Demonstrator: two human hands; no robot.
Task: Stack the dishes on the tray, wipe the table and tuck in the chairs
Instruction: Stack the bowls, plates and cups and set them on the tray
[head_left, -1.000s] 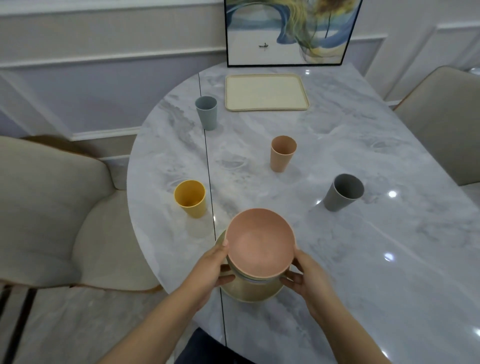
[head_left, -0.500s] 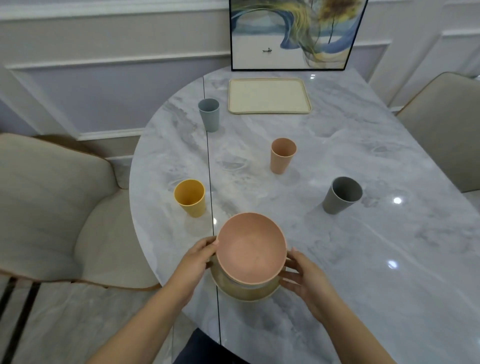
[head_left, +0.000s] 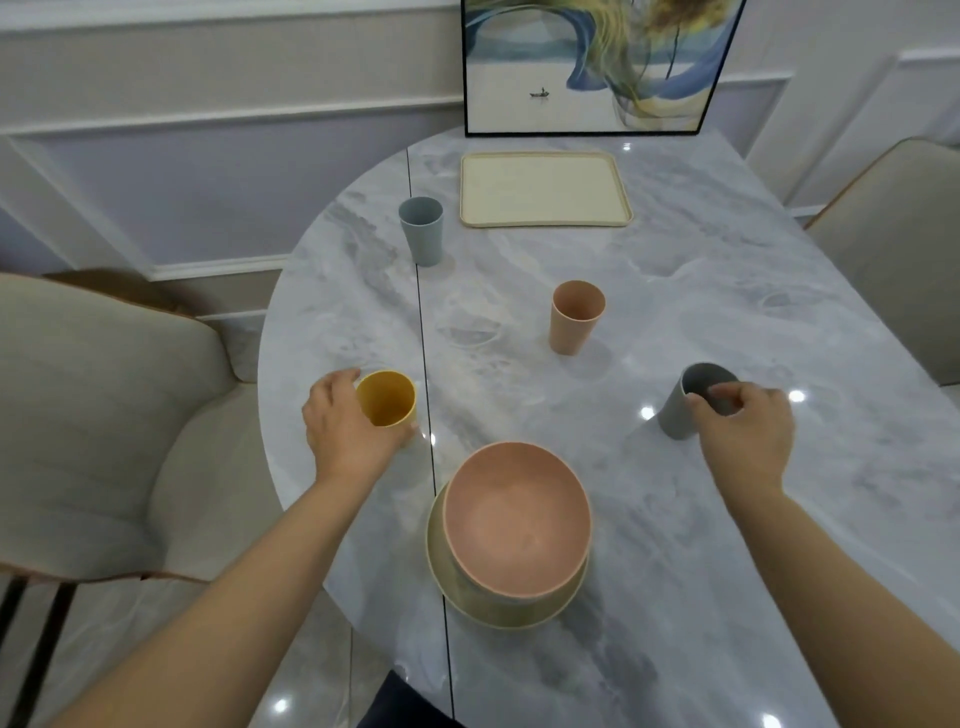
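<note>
left hand (head_left: 348, 431) wraps yellow cup (head_left: 387, 399); right hand (head_left: 743, 423) pinches grey cup (head_left: 693, 397) at the rim. tray (head_left: 545, 189) sits far, bare. bowl stack (head_left: 511, 525) near on counter (head_left: 675, 545). lift both cups straight up, nest them, keep clear of the stack.

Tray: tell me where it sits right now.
In the head view, the tray lies at the table's far end, just before the framed picture, right of the blue-grey cup.

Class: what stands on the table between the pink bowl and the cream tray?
In the head view, the pink cup stands between the pink bowl and the cream tray; otherwise bare marble.
</note>
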